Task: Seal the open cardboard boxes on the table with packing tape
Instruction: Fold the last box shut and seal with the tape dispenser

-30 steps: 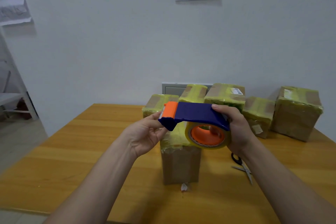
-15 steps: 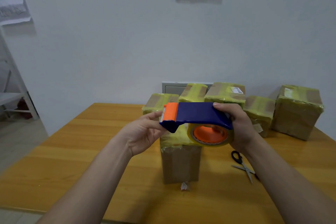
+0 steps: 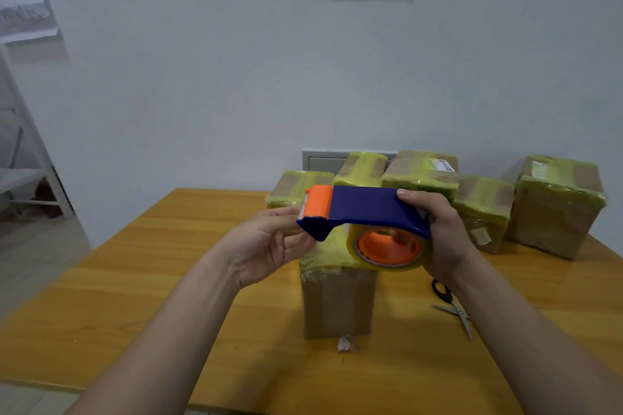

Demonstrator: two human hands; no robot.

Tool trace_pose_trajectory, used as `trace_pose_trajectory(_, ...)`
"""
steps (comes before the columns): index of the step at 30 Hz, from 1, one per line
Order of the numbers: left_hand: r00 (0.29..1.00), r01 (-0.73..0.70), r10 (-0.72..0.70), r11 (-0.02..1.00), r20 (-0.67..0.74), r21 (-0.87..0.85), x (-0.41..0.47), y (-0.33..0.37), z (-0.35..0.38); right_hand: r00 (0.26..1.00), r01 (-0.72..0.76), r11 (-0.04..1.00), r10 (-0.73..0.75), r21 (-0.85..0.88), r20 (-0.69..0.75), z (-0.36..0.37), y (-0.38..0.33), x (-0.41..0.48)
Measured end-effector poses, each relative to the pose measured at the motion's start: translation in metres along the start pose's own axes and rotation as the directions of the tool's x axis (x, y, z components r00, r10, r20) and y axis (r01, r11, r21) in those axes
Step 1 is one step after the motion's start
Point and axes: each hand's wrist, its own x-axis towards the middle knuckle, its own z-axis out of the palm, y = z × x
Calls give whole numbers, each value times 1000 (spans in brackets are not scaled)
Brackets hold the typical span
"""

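The tape dispenser [image 3: 364, 209] has edged up a touch. My left hand [image 3: 269, 242] reaches its orange cutter end; whether it pinches tape, I cannot tell. The front box [image 3: 337, 300] stands on the worktop [image 3: 168, 280] just below. My right hand [image 3: 441, 239] grips the roll end. I'd pull the tape out flat before lowering.

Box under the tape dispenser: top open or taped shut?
Shut. The front box has yellowish tape across the visible top and over its upper edges, no flaps raised; the tape dispenser hides part of it.
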Motion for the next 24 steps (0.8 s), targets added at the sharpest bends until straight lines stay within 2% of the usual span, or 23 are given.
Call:
trace_pose_trajectory(3,998,-15,17,999,-65,37,3,-2,2,1000,-2,1000,2,-10,12,0,1,1)
trace_pose_trajectory(9,954,-28,117,951,-277,307,7,-5,2,1000,-2,994,5,-112,20,-5,0,4)
trace_pose_trajectory(13,930,-59,178,935,-320,349,7,-5,3,999,-15,988,20,-151,29,-9,-3,7)
trace_pose_trajectory(19,939,-40,151,940,-308,338,2,-2,1,997,-11,979,25,-203,67,-20,-12,5)
trace_pose_trajectory(24,917,-47,212,899,-338,435,-10,-5,-8,999,-43,964,45,-263,1,-44,-22,6)
